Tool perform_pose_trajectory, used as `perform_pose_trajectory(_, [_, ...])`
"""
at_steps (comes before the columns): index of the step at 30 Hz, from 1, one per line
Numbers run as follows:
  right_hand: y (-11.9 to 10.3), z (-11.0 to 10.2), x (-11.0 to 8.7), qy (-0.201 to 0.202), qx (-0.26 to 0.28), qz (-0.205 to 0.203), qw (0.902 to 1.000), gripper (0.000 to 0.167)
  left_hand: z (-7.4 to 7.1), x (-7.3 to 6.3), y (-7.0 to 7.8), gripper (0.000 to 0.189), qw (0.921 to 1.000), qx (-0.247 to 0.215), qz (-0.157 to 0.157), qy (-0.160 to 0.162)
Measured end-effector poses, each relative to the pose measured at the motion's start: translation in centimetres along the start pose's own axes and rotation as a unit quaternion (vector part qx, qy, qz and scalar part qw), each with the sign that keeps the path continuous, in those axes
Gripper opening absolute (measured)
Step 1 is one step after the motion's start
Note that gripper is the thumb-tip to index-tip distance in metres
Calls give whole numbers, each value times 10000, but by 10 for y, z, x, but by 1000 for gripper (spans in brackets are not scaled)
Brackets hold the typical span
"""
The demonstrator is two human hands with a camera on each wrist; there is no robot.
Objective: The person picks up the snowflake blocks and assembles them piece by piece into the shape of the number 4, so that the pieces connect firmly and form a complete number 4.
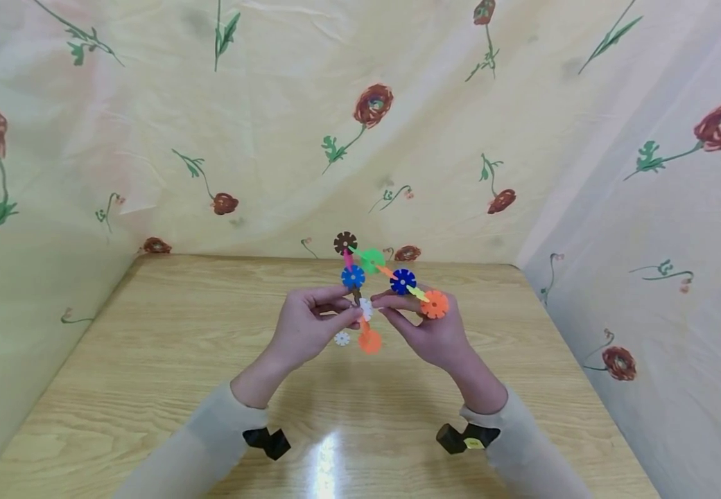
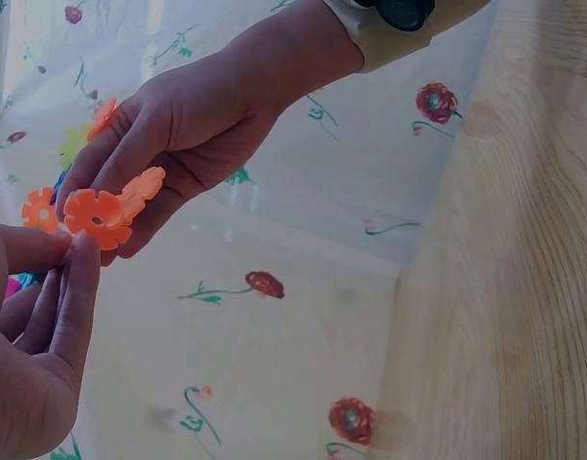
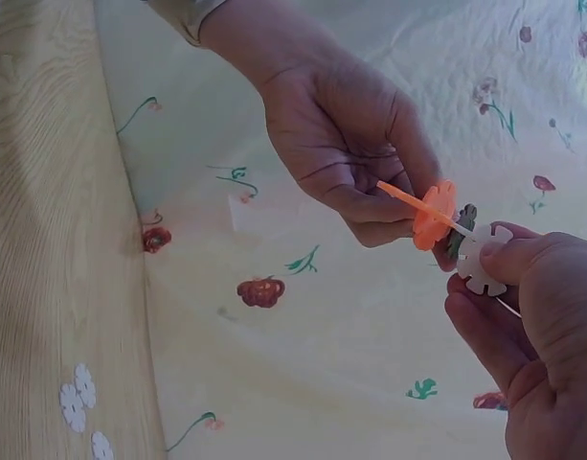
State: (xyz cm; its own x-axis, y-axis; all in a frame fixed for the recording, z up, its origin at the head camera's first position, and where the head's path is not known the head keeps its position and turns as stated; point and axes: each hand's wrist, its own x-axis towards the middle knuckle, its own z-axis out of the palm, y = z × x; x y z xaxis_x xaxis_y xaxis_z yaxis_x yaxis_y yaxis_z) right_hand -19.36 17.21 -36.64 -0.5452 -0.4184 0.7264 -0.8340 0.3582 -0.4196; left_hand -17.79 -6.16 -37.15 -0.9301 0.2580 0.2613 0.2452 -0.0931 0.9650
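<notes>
A chain of interlocking notched plastic discs [image 1: 371, 261] is held up over the table between both hands. Dark brown, pink, blue, green, orange, navy and yellow pieces curve from the left hand's side over to the right. My left hand [image 1: 313, 322] pinches the chain low on its left part, fingertips at an orange disc [image 2: 97, 216]. The thumb and fingers of my right hand [image 1: 429, 333] pinch a white disc [image 3: 484, 261] beside it. Another orange disc [image 1: 369, 342] hangs at the lower end, while the orange disc [image 1: 435, 304] at the other end overlaps the right hand.
Several loose white discs [image 3: 73, 408] lie on the wooden table [image 1: 179, 333]. Flower-printed cloth [image 1: 273, 138] hangs behind the table and along its sides. Each wrist wears a small black camera [image 1: 267, 441].
</notes>
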Motion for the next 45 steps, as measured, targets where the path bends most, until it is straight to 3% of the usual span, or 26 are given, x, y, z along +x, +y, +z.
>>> perform_pose_trajectory(11, [5,-4,2,-304,-269,-1108,9930,44,-2,-1,-3,35,9997,10,4,-232])
perform_pose_trajectory(12, [5,-4,2,-328,-285,-1176,9921,43,-2,-1,-2,36,9997,6,-25,-228])
perform_pose_trajectory(16, [7,-4,4,-247,-222,-1181,9925,11,1,0,0,38,9999,-18,10,-167])
perform_pose_trajectory(18, [8,-2,6,-139,3,-1116,9937,17,0,2,1,39,9998,-21,78,-155])
perform_pose_trajectory(21, [7,-1,6,-44,201,-878,9959,13,-3,4,2,42,9998,13,111,-150])
perform_pose_trajectory(26, [15,1,1,-71,507,34,9987,33,-13,6,4,47,9999,135,5,16])
perform_pose_trajectory(30, [32,7,-5,-481,714,841,9927,26,-18,6,6,46,9999,5,-69,139])
perform_pose_trajectory(32, [42,13,-8,-802,700,1041,9888,21,-19,6,6,45,9998,-42,-91,160])
perform_pose_trajectory(39, [67,47,-24,-2309,541,1706,9564,21,-20,6,6,45,9998,-85,-40,187])
perform_pose_trajectory(45, [76,75,-37,-3122,92,2020,9282,14,-19,5,7,45,9997,-168,-49,195])
